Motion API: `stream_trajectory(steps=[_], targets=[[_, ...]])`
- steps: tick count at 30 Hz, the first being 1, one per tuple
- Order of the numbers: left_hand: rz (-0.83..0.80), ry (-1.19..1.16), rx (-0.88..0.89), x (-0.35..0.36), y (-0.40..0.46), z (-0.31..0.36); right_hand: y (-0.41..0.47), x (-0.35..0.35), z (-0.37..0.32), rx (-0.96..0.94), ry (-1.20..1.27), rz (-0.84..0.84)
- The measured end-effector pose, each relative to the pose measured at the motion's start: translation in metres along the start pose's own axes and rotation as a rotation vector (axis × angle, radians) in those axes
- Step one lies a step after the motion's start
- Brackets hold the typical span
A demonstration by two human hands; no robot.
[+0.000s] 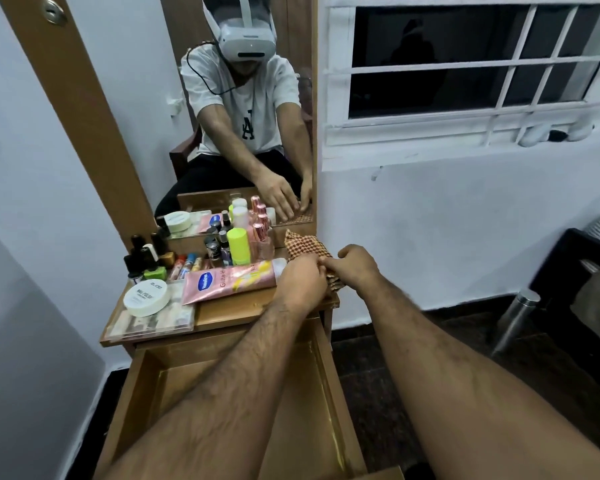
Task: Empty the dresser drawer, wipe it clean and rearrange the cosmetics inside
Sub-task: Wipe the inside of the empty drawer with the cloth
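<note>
Fingers of both hands, left hand (300,277) and right hand (355,265), are curled onto the checked cloth (305,247); soft and light, it is best gathered by its edges.

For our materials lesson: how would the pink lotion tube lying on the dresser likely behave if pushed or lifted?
The pink lotion tube lies flat on its side, so it probably slides rather than tips. Its flattened end suggests it would hardly roll. The glossy, soft-looking body may flex and feel slippery when lifted.
</note>
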State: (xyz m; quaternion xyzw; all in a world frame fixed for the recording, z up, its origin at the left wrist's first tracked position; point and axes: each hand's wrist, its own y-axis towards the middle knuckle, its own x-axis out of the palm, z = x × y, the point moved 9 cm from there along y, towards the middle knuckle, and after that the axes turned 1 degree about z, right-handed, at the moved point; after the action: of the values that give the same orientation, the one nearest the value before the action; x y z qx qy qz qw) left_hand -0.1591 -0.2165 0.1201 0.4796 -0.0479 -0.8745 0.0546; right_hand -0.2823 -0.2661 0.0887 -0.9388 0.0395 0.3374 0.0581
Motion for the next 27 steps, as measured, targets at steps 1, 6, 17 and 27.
stream_trajectory(steps=[1,6,17,27], targets=[[-0.021,0.018,-0.008,0.005,0.002,0.0,0.001,0.003,0.0,0.01,0.023,-0.014],[-0.029,-0.019,-0.023,0.01,-0.003,0.001,0.0,0.01,0.003,0.102,0.278,-0.104],[0.022,-0.409,-0.056,-0.014,-0.049,-0.002,-0.062,-0.02,0.001,0.089,0.566,-0.136],[0.027,-1.319,-0.399,-0.036,-0.115,-0.032,-0.155,-0.015,-0.045,-0.06,0.808,-0.299]])
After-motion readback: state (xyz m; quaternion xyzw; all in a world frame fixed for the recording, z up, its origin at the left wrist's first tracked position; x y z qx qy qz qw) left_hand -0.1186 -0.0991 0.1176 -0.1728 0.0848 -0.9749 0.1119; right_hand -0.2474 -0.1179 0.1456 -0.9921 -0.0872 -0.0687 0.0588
